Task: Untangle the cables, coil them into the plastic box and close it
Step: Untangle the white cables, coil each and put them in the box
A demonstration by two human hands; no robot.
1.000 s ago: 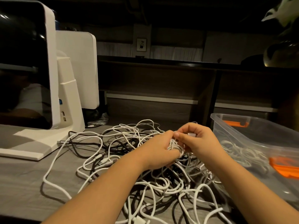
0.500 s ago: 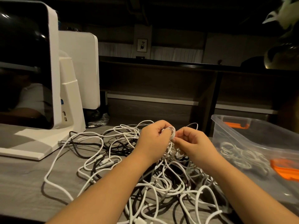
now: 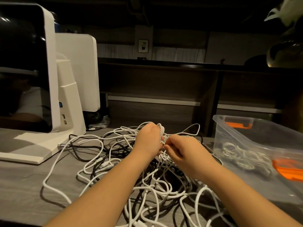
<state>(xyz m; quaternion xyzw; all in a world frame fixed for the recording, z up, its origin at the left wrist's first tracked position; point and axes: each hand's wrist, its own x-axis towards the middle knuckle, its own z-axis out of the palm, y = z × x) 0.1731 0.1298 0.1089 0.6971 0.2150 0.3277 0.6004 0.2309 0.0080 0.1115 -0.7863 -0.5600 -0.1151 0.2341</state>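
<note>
Midway through coiling one white cable out of the heap.

Loosely tangled white and black cables (image 3: pixel 124 164) sprawl across the grey tabletop (image 3: pixel 21 185); the left hand (image 3: pixel 148 140) grips a small white coil, seemingly as a spool, while the right hand (image 3: pixel 182 150) pinches the feeding strand. Just right, the clear plastic box (image 3: pixel 232 128) stands open, coils inside, its near rim unobstructed.
</note>
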